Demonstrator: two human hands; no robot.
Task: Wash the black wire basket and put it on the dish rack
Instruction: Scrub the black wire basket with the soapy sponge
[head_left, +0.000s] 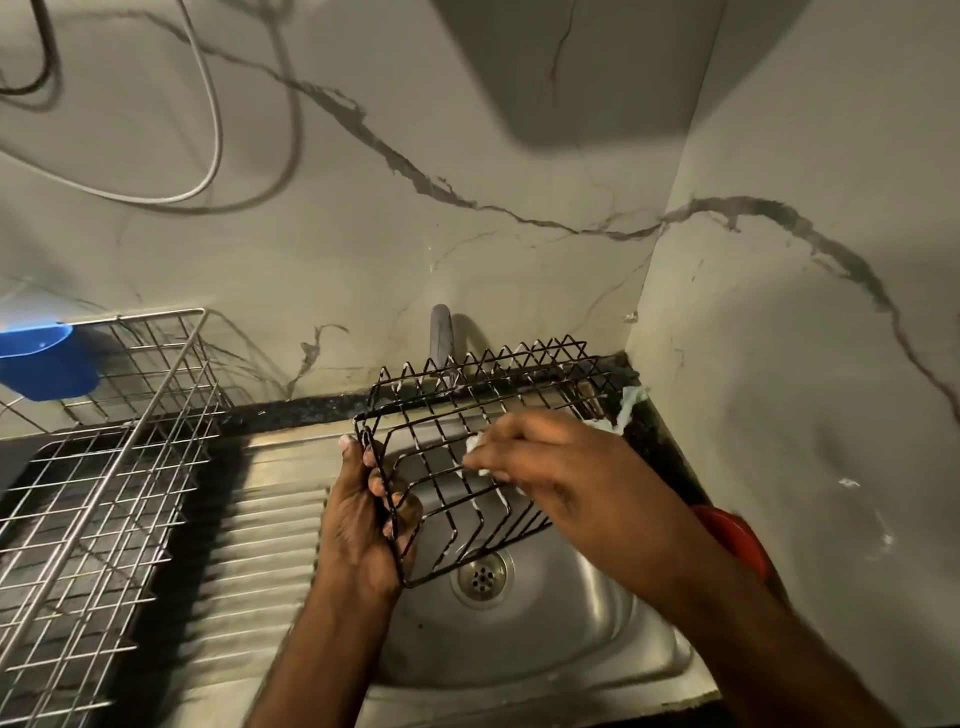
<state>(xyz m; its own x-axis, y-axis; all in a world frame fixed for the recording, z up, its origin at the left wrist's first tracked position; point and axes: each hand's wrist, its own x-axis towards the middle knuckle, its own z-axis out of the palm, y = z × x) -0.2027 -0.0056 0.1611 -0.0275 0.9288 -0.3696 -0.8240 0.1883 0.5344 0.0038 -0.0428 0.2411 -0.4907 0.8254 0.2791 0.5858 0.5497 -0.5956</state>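
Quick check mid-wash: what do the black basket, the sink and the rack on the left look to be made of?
Black wire basket: thin metal wire, probably coated glossy black. Sink: stainless steel by its brushed grey sheen and ribbed drainboard. Dish rack: bare silvery wire, likely steel or chrome-plated.

Dim, warm indoor light falls from above and behind the viewer. A broad soft shadow darkens the wall (597, 78) at the far top. The steel sink (571, 623) gives dull glare. The right hand (561, 462) is motion-blurred. Wide-angle distortion bends the edges; the dish rack (93, 493) at left looks soft.
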